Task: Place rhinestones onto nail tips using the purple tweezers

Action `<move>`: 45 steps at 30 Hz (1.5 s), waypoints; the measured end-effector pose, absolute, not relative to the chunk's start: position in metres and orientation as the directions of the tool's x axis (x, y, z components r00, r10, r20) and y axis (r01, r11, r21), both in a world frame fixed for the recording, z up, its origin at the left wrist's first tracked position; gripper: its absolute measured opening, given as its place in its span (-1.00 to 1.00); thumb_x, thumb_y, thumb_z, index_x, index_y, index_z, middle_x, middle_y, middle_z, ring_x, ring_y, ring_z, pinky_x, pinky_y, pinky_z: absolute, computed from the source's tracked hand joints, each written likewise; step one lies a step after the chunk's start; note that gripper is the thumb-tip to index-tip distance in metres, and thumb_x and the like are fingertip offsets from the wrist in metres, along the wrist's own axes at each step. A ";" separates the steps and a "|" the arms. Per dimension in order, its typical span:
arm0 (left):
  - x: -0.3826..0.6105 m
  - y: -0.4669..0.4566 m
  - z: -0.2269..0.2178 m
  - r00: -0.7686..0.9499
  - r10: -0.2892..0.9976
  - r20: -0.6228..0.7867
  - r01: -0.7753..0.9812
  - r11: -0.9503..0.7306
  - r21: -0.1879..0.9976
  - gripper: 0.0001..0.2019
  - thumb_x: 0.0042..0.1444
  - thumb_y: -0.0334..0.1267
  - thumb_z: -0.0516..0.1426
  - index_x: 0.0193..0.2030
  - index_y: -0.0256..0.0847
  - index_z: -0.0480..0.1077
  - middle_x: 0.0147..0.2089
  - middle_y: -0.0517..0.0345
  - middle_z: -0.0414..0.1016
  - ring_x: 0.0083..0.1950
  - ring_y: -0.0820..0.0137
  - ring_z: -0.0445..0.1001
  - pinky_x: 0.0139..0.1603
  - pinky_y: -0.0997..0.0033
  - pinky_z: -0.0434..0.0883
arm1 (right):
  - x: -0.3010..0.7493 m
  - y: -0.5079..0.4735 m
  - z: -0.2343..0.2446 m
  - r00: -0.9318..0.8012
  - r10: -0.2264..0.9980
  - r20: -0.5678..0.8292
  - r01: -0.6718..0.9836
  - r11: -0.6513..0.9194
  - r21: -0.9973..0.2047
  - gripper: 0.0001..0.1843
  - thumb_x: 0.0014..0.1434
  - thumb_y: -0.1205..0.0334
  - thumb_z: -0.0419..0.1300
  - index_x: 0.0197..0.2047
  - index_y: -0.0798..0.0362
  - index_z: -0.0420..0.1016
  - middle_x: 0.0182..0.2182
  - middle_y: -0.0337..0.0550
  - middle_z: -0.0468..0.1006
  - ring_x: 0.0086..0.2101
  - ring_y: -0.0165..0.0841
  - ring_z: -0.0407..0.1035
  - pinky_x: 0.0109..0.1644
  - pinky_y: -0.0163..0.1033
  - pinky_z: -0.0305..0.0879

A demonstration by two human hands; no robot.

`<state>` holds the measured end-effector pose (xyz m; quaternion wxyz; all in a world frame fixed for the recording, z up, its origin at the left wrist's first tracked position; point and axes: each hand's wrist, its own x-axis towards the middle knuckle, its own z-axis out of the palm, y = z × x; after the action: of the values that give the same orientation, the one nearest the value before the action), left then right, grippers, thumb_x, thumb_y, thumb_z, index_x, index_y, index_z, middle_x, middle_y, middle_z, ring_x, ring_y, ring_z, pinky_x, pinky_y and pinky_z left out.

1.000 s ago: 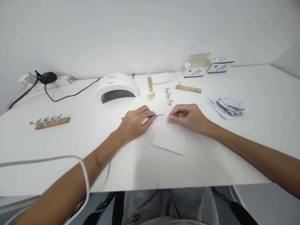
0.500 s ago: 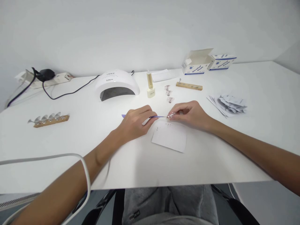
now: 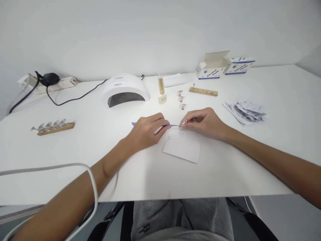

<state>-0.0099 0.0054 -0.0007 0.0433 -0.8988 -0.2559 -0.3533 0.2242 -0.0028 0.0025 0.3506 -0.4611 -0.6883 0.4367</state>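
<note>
My left hand [image 3: 147, 131] is closed around a thin purple nail-art brush or pen [image 3: 175, 125], whose blunt end sticks out behind the knuckles. Its fine tip points right and meets a small clear nail tip [image 3: 184, 123], pinched between the thumb and fingers of my right hand [image 3: 207, 123]. Whether the tool touches the nail tip is too small to tell. Just below both hands lies a white card [image 3: 182, 149] with several tiny dark dots near its upper edge. Beyond the right hand, more clear nail tips on small metal stands [image 3: 181, 99] form a short row.
A white nail lamp [image 3: 125, 83], a gold-capped bottle [image 3: 162, 93] and alcohol pad boxes [image 3: 210, 72] stand at the back. Wooden nail-stand strips [image 3: 56, 129] lie left and back right [image 3: 203, 91]. Packets [image 3: 248, 112] are piled right. A white cable [image 3: 90, 177] crosses my left forearm.
The camera view has shifted very slightly. Both hands keep nearly the same pose, with the purple tool still held at the clear nail tip.
</note>
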 end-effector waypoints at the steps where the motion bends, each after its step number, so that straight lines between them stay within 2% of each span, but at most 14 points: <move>1: -0.010 0.005 -0.001 0.622 0.428 0.655 0.494 -0.864 0.095 -0.87 0.21 -0.32 0.09 -0.32 -0.21 0.44 -0.40 0.21 0.49 -0.48 0.57 0.38 -0.62 0.54 0.10 | 0.224 -0.003 0.003 -0.330 0.941 0.080 0.329 0.194 -0.924 -0.75 -0.06 0.00 0.34 -0.44 0.02 0.62 -0.40 -0.10 0.60 -0.37 -0.28 0.41 -0.34 -0.18 0.30; 9: -0.010 0.004 0.004 0.671 0.391 0.630 0.520 -0.854 -0.025 -0.82 0.23 -0.34 0.05 -0.36 -0.22 0.43 -0.43 0.18 0.45 -0.49 0.56 0.36 -0.57 0.52 0.14 | 0.225 -0.003 0.004 -0.329 0.942 0.071 0.355 0.193 -0.915 -0.76 -0.05 0.02 0.35 -0.44 0.02 0.62 -0.42 -0.10 0.59 -0.40 -0.30 0.38 -0.36 -0.19 0.28; 16: -0.010 0.005 0.004 0.668 0.394 0.631 0.533 -0.846 -0.035 -0.81 0.23 -0.34 0.04 -0.37 -0.22 0.44 -0.44 0.19 0.44 -0.52 0.56 0.33 -0.57 0.52 0.14 | 0.226 -0.003 0.004 -0.341 0.938 0.067 0.334 0.187 -0.924 -0.75 -0.07 0.00 0.35 -0.45 0.02 0.61 -0.41 -0.10 0.60 -0.37 -0.27 0.42 -0.33 -0.19 0.32; 18: -0.010 0.006 0.003 0.631 0.416 0.655 0.526 -0.850 0.034 -0.85 0.21 -0.33 0.07 -0.32 -0.22 0.45 -0.41 0.18 0.45 -0.49 0.56 0.34 -0.57 0.53 0.17 | 0.226 -0.002 0.004 -0.339 0.939 0.065 0.334 0.185 -0.924 -0.74 -0.07 -0.01 0.36 -0.45 0.02 0.62 -0.41 -0.10 0.60 -0.37 -0.27 0.43 -0.33 -0.19 0.33; 22: -0.011 0.010 0.006 0.525 0.515 0.678 0.480 -0.837 0.264 -0.87 0.21 -0.34 0.08 -0.21 -0.20 0.47 -0.32 0.14 0.45 -0.41 0.53 0.35 -0.49 0.53 0.27 | 0.227 -0.002 0.004 -0.332 0.942 0.054 0.347 0.175 -0.921 -0.75 -0.06 0.01 0.36 -0.42 0.02 0.63 -0.41 -0.10 0.60 -0.37 -0.27 0.43 -0.33 -0.20 0.32; 27: -0.011 0.014 0.016 0.438 0.572 0.694 0.412 -0.814 0.411 -0.89 0.16 -0.28 0.16 -0.38 -0.19 0.44 -0.28 0.10 0.43 -0.29 0.45 0.39 -0.34 0.42 0.36 | 0.227 -0.001 0.004 -0.329 0.943 0.046 0.358 0.169 -0.918 -0.74 -0.06 0.01 0.35 -0.40 0.03 0.63 -0.40 -0.11 0.61 -0.38 -0.28 0.43 -0.33 -0.20 0.32; 29: -0.010 0.012 0.020 0.355 0.633 0.688 0.387 -0.769 0.509 -0.85 0.13 -0.22 0.19 -0.42 -0.20 0.41 -0.32 0.12 0.42 -0.30 0.44 0.41 -0.34 0.41 0.38 | 0.227 -0.001 0.003 -0.330 0.943 0.042 0.357 0.166 -0.919 -0.74 -0.06 0.01 0.35 -0.39 0.03 0.64 -0.38 -0.11 0.62 -0.36 -0.27 0.44 -0.31 -0.19 0.33; 32: -0.008 0.007 0.024 0.228 0.808 0.544 0.231 -0.587 0.776 -0.80 0.17 -0.14 0.15 -0.37 -0.20 0.34 -0.40 0.16 0.42 -0.46 0.50 0.41 -0.47 0.44 0.40 | 0.227 -0.001 0.003 -0.334 0.942 0.035 0.344 0.156 -0.926 -0.74 -0.06 0.02 0.35 -0.39 0.03 0.64 -0.36 -0.11 0.62 -0.33 -0.25 0.45 -0.29 -0.19 0.34; 34: -0.006 0.005 0.025 0.230 0.890 0.394 0.077 -0.420 0.904 -0.77 0.17 -0.10 0.14 -0.34 -0.21 0.28 -0.43 0.18 0.45 -0.53 0.50 0.43 -0.53 0.44 0.43 | 0.227 -0.002 0.004 -0.334 0.942 0.035 0.335 0.154 -0.930 -0.75 -0.06 0.02 0.35 -0.39 0.02 0.64 -0.35 -0.11 0.62 -0.31 -0.25 0.46 -0.27 -0.19 0.35; 36: -0.004 0.004 0.024 0.277 0.914 0.295 -0.035 -0.298 0.954 -0.73 0.12 -0.09 0.19 -0.35 -0.21 0.23 -0.45 0.18 0.48 -0.54 0.44 0.48 -0.53 0.38 0.49 | 0.226 -0.002 0.004 -0.335 0.942 0.033 0.337 0.152 -0.929 -0.76 -0.06 0.02 0.34 -0.39 0.02 0.64 -0.36 -0.12 0.62 -0.32 -0.25 0.46 -0.28 -0.20 0.35; 38: -0.001 0.004 0.024 0.299 0.919 0.258 -0.096 -0.240 0.966 -0.71 0.06 -0.13 0.25 -0.37 -0.21 0.21 -0.47 0.18 0.50 -0.51 0.37 0.53 -0.49 0.31 0.54 | 0.226 -0.002 0.005 -0.335 0.942 0.029 0.348 0.153 -0.925 -0.75 -0.04 0.01 0.33 -0.39 0.01 0.64 -0.38 -0.12 0.62 -0.34 -0.26 0.45 -0.30 -0.20 0.34; 45: 0.006 -0.003 0.026 0.195 0.950 0.244 -0.099 -0.229 0.969 -0.76 0.01 -0.16 0.28 -0.38 -0.28 0.38 -0.42 0.10 0.55 -0.43 0.29 0.59 -0.32 0.22 0.61 | 0.225 -0.002 0.005 -0.342 0.939 0.036 0.373 0.170 -0.912 -0.75 -0.04 0.01 0.33 -0.38 0.02 0.65 -0.47 -0.15 0.58 -0.45 -0.35 0.37 -0.43 -0.25 0.23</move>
<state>0.0064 -0.0028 0.0261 -0.5038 -0.5861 -0.3631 -0.5204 0.2255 -0.0022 0.0045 0.3240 -0.4733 -0.6930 0.4368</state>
